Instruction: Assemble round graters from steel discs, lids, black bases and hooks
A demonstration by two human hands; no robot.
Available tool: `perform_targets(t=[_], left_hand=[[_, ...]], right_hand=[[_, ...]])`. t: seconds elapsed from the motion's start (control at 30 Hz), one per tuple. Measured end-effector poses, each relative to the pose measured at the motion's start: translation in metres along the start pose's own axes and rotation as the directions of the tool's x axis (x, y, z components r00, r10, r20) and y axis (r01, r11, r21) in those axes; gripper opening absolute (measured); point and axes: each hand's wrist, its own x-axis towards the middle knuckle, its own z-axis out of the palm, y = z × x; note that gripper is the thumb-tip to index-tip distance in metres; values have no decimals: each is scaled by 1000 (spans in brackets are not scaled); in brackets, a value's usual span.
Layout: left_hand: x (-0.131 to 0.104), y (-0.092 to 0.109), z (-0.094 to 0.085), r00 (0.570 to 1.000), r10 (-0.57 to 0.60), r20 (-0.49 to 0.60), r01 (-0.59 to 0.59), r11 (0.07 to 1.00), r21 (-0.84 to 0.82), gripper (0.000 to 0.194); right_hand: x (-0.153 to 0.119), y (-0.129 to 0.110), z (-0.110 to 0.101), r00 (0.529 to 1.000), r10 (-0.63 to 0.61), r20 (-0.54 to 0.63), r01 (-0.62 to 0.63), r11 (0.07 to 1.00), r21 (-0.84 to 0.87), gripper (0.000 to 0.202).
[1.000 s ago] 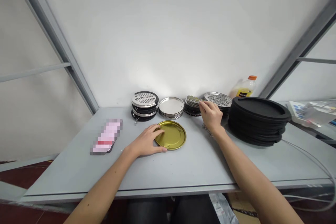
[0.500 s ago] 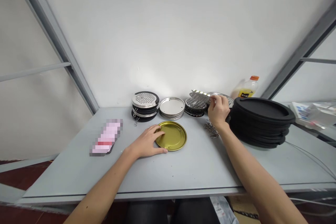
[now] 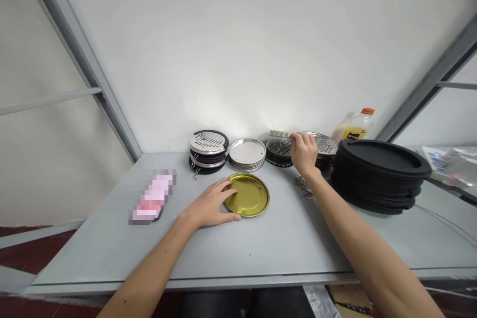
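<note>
Well, the right hand (image 3: 303, 153) pinches a thin metal grater (image 3: 279, 133) almost edge-on, jutting leftward, beyond and right of the gold lid (image 3: 250, 196) on the bench (image 3: 223, 251); the nearer left hand (image 3: 211, 203) lies spread, loosely open, at the lid's left rim.

The dish (image 3: 253, 198) at my left hand (image 3: 214, 204) is glossy gold; the toothed piece (image 3: 278, 133) in my right hand (image 3: 304, 151) is silvery with yellow-green flecks. My bench (image 3: 298, 243) is pale blue-grey, the wall (image 3: 223, 49) white. I see plain silver plates (image 3: 247, 152), a silver disc (image 3: 207, 142) patterned with dark holes, matt black rounds (image 3: 383, 176), and an orange cap (image 3: 368, 111) above a yellow-and-black label (image 3: 353, 134)
</note>
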Motion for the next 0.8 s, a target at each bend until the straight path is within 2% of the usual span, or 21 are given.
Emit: perform_targets(t=[0.17,0.3,0.53,0.67,0.8], left_hand=[[0,1,0,1000,-2,-1,2,1000,0,73],[0,2,-1,1000,-10,4,10,1000,13,73],[1,4,-3,999,-32,23,32,999,7,74],[1,3,-2,1000,-23,18,23,1000,12,74],[0,3,-2,999,-48,22,49,999,-9,75]], right_hand=[[-22,-8,-6,981,-121,150,116,992,44,19],[-29,-13,-13,982,-96,163,81,992,93,18],[-27,-14,-12,990,143,22,-144,981,127,23],[-17,-15,-14,982,182,-57,-168,966,195,22],[0,-32,-34,947,277,-161,-200,904,377,17]])
